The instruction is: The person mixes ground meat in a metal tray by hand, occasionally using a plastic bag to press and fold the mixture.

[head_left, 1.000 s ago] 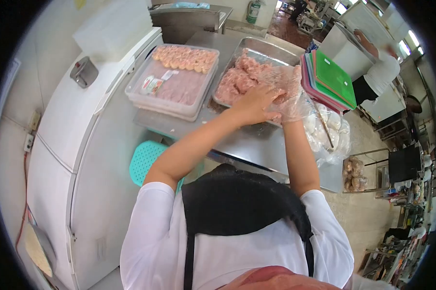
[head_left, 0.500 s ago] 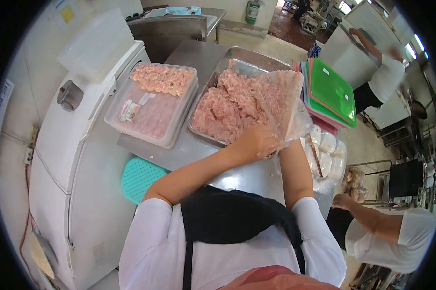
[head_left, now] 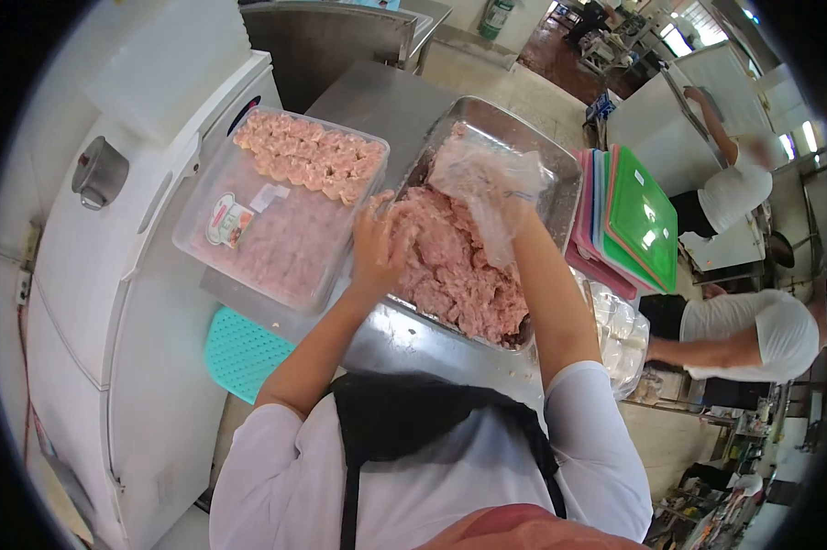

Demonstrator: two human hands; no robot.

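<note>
A metal tray [head_left: 560,156] holds a large heap of ground meat [head_left: 459,266]. My left hand [head_left: 374,240] grips the tray's left rim, its fingers against the edge of the meat. Clear plastic [head_left: 487,183] covers my right hand [head_left: 512,203], which presses on the far part of the heap; its fingers are hidden by the plastic. Left of the tray stands a lidded clear container [head_left: 281,243], with rows of shaped meat pieces [head_left: 313,151] across its far end.
Coloured lids [head_left: 643,215] are stacked right of the tray, near wrapped white packages [head_left: 615,330]. A turquoise perforated item [head_left: 239,353] lies at lower left. A metal pot [head_left: 100,172] sits on the white freezer [head_left: 74,275]. Two co-workers [head_left: 734,188] [head_left: 744,335] are at the right.
My left hand has moved left, away from the plastic, to the tray's rim. My right hand, in the plastic, has moved up and left over the meat. The view has shifted.
</note>
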